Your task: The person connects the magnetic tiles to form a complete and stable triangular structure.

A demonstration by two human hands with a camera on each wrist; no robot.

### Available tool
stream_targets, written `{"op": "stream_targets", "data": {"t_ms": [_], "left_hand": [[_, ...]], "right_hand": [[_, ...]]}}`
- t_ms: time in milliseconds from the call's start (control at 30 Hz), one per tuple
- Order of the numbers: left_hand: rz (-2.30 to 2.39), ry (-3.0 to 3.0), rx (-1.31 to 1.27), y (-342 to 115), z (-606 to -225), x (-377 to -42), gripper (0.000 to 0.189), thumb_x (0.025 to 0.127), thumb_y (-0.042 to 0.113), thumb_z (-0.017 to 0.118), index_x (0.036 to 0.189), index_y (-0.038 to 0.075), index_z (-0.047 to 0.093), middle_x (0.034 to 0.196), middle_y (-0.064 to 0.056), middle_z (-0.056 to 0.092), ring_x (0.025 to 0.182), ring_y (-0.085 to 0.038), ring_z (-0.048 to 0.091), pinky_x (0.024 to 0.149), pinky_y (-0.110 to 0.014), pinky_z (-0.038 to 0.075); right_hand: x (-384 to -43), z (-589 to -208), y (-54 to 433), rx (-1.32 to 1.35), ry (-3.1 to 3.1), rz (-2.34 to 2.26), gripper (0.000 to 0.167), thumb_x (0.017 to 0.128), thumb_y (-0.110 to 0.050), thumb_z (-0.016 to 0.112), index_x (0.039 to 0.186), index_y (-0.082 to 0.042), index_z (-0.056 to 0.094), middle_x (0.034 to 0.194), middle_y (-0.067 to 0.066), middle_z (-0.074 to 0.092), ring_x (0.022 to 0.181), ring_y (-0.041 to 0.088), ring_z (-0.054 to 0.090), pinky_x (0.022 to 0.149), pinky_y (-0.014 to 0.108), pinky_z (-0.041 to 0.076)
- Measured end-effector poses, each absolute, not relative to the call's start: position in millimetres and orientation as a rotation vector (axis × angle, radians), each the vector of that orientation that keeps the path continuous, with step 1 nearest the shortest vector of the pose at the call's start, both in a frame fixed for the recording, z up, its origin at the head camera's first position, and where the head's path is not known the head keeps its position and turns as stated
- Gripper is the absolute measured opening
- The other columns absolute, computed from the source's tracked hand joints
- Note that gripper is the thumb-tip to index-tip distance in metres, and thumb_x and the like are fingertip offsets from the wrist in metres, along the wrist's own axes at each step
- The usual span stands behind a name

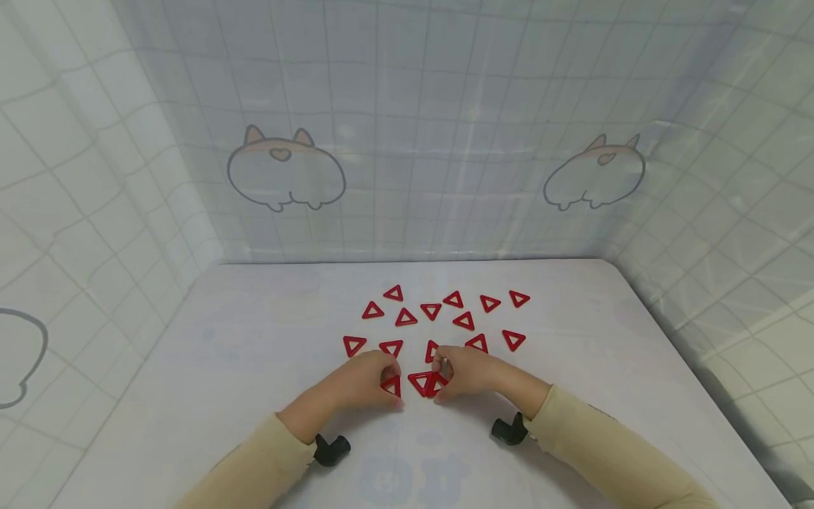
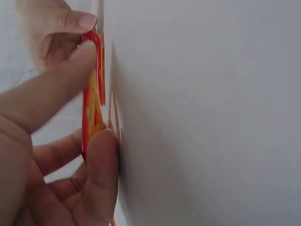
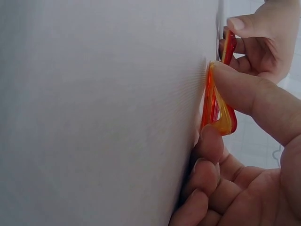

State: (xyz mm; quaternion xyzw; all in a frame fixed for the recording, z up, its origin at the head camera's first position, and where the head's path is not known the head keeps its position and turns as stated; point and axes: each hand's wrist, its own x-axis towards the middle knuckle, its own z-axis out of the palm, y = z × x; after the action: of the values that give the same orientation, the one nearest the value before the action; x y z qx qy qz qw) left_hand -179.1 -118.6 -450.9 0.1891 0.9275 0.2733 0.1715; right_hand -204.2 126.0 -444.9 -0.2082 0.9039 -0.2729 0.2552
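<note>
My left hand (image 1: 367, 378) pinches a red triangular frame (image 1: 395, 386) between thumb and fingers. In the left wrist view that frame (image 2: 86, 127) is seen almost edge-on, tilted just off the white surface. Opposite it, my right hand (image 1: 469, 369) pinches a second triangular frame (image 1: 440, 384), translucent red-orange in the right wrist view, where its open middle shows. Another red triangle (image 1: 417, 384) lies beside and partly overlaps the right hand's piece. Just beyond the right fingertips is a red triangle (image 1: 430, 350), partly hidden by the hand.
Several more red triangles, such as one (image 1: 354, 344) at the left and one (image 1: 514, 339) at the right, lie scattered beyond the hands on the white table (image 1: 254, 318). Gridded curtain-like sheets (image 1: 432, 177) stand behind and at both sides. A black wrist device (image 1: 332, 450) sits under each sleeve.
</note>
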Motion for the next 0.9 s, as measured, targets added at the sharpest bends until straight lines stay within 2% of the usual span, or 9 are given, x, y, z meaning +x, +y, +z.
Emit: {"op": "stream_targets", "data": {"t_ms": [333,567,900], "left_hand": [[0.755,2.651,0.495,-117.1,-446.4,-172.7,0.047,0.071,0.026,0.092,0.109,0.016,0.068,0.098,0.006,0.061,0.093,-0.015,0.058,0.083,-0.037,0.056],[0.761,2.693,0.487,-107.1,-447.7,-168.7,0.042,0.072,0.026,0.091,0.103,0.012,0.066,0.085,0.006,0.058,0.078,-0.013,0.055,0.070,-0.031,0.053],[0.780,2.712,0.380,-94.2,-452.6,-167.6,0.042,0.072,0.031,0.090,0.096,0.013,0.061,0.082,0.005,0.059,0.075,-0.013,0.056,0.065,-0.030,0.053]], "right_hand": [[-204.2,-446.6,127.6,-0.555,2.450,-0.759,0.040,0.075,-0.029,0.089,0.099,-0.019,0.058,0.076,0.000,0.060,0.065,0.017,0.055,0.060,0.032,0.048],[-204.7,-446.2,128.0,-0.558,2.449,-0.762,0.041,0.074,-0.029,0.089,0.100,-0.019,0.059,0.076,-0.001,0.060,0.065,0.017,0.055,0.060,0.032,0.048],[-203.7,-443.5,126.1,-0.555,2.445,-0.756,0.040,0.074,-0.028,0.089,0.099,-0.017,0.059,0.074,0.000,0.060,0.063,0.016,0.055,0.059,0.031,0.047]]}}
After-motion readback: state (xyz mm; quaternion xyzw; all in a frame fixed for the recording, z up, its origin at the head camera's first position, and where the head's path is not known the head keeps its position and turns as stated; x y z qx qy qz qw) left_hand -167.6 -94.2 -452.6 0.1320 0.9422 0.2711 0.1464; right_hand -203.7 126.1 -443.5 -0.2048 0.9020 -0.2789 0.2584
